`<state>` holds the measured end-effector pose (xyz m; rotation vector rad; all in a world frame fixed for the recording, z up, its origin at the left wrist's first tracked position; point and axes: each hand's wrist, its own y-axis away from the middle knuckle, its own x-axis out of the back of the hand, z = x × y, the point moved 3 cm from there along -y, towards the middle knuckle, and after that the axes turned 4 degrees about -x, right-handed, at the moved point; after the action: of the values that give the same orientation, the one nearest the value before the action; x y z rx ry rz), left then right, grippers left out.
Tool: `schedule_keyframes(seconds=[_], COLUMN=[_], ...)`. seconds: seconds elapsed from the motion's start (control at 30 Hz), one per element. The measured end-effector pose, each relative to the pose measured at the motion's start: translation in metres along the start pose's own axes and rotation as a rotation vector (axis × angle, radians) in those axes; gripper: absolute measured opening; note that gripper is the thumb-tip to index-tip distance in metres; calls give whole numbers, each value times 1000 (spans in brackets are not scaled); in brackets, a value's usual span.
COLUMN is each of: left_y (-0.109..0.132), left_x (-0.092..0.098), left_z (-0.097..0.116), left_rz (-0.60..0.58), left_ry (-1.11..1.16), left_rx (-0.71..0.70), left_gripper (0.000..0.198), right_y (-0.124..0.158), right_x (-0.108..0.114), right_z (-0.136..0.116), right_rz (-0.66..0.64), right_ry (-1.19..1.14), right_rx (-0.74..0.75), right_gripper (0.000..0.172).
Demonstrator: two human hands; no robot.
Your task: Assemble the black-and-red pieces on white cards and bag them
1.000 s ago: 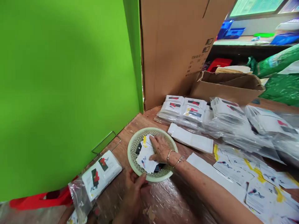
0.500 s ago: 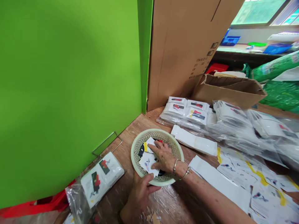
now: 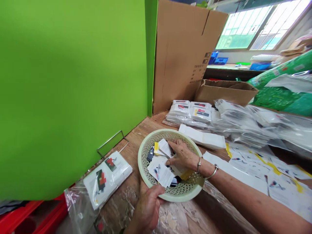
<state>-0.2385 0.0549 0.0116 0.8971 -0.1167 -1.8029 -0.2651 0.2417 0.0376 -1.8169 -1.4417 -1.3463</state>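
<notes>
Small white printed cards (image 3: 161, 165), some with yellow tabs and dark or red marks, lie in a loose heap inside the round pale-green perforated plastic basket (image 3: 146, 146), which sits on the brown wooden table (image 3: 136, 136). I judge the cards light, thin and bendable, probably slick where they are sleeved, so they would slide over one another; I would take one by a free edge or corner rather than press down on the heap.

My right hand (image 3: 182, 156) rests in the basket on top of the cards, fingers spread and curled lightly over them; I cannot tell whether it has any card actually pinched. My left hand (image 3: 148, 208) grips the near rim of the basket, thumb over the edge, steadying it. The basket looks stiff and light, easy to shift by its rim.

Left of the basket lies a clear plastic bag of white printed packets (image 3: 107, 175), beside a bent wire stand (image 3: 113, 143) against the green partition wall (image 3: 73, 91). Beyond the basket are rows of bagged white packets (image 3: 192, 112), a stack of plain white sleeves (image 3: 202, 138), and loose printed sheets (image 3: 255, 165) spread to the right. Behind stand a tall upright brown cardboard box (image 3: 182, 55) and a low open cardboard box (image 3: 226, 91), whose contents I cannot see.
</notes>
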Motion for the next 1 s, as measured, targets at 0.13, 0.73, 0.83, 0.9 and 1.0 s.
schedule_keyframes(seconds=[0.13,0.73,0.83,0.9,1.0], left_y=[34,164,165,163,158], left_x=[13,80,81,82,81], left_z=[-3,-49,-56,-59,-60], left_rz=[-50,-302,-305,-314,-332], left_ry=[29,-34,-85,-109,-148], left_rx=[-13,36,55,66,78], left_gripper=[84,82,81,80,76], right_y=[46,227,238,243,248], right_x=[-3,-77,-81,-82,-83], right_z=[-8,-32,-27,-24,-19], right_rz=[151,138,67,2,-65], right_ry=[-33,-48,-24,-18,-41], right_rx=[22,-160,-243,-227,-178], right_gripper=[72,115,114,112,108])
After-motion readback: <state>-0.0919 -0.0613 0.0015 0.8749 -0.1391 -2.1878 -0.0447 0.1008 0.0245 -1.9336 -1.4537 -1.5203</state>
